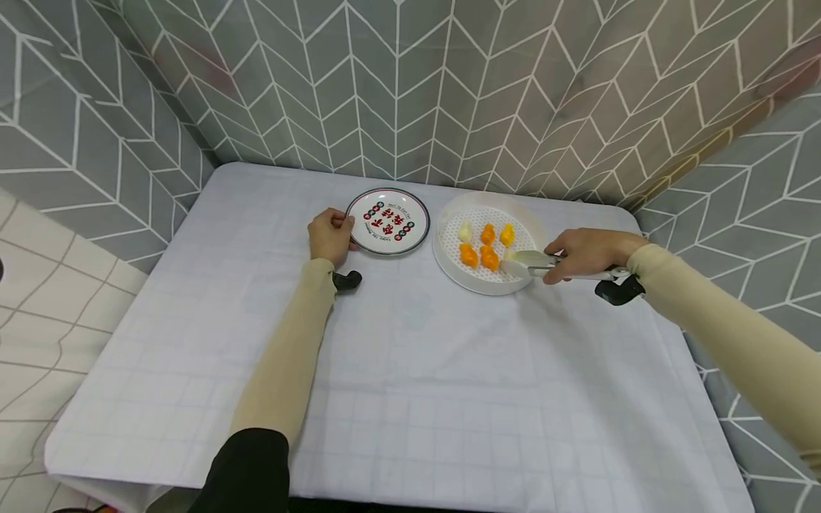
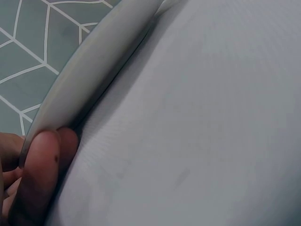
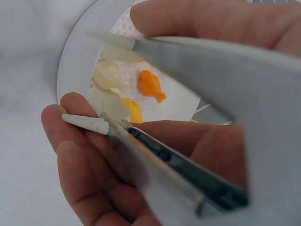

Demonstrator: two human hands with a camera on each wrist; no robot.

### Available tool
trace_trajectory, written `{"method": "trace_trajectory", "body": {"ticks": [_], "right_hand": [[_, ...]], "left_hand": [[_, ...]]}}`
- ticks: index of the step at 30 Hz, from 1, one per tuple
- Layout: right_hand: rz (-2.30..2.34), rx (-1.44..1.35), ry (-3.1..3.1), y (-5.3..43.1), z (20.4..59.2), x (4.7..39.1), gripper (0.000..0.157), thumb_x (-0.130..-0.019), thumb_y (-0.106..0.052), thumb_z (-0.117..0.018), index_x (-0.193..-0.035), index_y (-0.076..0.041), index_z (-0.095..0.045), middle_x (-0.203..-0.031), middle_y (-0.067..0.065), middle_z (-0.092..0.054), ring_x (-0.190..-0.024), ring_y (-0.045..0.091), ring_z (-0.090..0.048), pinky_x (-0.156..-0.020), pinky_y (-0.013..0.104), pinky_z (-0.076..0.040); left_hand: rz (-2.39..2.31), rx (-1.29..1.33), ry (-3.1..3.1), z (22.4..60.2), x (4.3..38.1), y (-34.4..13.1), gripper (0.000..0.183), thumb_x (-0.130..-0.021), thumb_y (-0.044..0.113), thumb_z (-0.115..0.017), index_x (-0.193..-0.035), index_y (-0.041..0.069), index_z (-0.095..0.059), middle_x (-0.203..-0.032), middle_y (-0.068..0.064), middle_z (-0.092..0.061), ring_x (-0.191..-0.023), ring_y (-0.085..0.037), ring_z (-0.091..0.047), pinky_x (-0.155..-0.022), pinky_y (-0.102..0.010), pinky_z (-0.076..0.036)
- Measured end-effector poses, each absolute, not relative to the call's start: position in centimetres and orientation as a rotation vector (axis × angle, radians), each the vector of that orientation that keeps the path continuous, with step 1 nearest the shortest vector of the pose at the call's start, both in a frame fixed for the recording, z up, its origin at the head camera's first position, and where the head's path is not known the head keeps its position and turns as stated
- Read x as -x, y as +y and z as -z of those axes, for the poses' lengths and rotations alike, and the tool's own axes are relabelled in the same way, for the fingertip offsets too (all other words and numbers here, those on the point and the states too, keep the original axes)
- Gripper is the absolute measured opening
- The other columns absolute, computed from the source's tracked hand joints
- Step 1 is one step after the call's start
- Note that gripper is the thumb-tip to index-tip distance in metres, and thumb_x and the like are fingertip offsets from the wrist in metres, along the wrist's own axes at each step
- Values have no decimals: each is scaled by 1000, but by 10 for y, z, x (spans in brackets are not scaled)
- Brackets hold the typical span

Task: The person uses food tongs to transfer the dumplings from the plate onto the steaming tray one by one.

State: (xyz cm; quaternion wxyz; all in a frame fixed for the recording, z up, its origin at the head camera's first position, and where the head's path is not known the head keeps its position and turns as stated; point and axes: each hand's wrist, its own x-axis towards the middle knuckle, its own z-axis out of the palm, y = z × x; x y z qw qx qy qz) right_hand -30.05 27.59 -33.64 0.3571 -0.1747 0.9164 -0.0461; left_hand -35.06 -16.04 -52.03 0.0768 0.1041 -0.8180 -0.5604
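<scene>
My left hand (image 1: 329, 236) pinches the left rim of a white plate (image 1: 388, 245) with red lettering; in the left wrist view the fingers (image 2: 43, 157) lie against the plate's underside. A pair of tongs (image 1: 537, 261) is gripped in my right hand (image 1: 589, 249), their heads reaching over the right side of a round white tray (image 1: 444, 249) with a perforated base. Several small orange, yellow and pale pieces lie in it, among them an orange piece (image 3: 150, 85) and a pale yellow piece (image 3: 107, 74) seen between the spread tong arms.
A white cloth (image 1: 410, 392) covers the table, with plate and tray side by side near its back edge. Grey patterned curtains (image 1: 398, 85) hang behind and along both sides. Tiled floor (image 1: 38, 342) shows at the left.
</scene>
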Motion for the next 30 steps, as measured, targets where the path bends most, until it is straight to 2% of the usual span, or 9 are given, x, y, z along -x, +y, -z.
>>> {"method": "trace_trajectory", "body": {"ticks": [9,30], "right_hand": [[137,439,2382,278,337,301,81,-93,-45,-74,-148,10,-52,-120,9,-72,-111,28,-59,-98,51,-51],[104,425,2422,281,336,303,83,-91,-49,-76,-146,8,-55,-129,15,-68,-111,29,-58,-98,52,-51]], "left_hand": [[1651,-310,-2467,517,350,-159,25,-110,18,-60,-124,-2,-63,-103,-14,-66,-55,-10,-64,-54,-22,-61],[1665,-338,-2478,516,352,-159,24,-110,18,-60,-123,-1,-64,-99,-11,-64,-55,-11,-64,-54,-22,-61]]}}
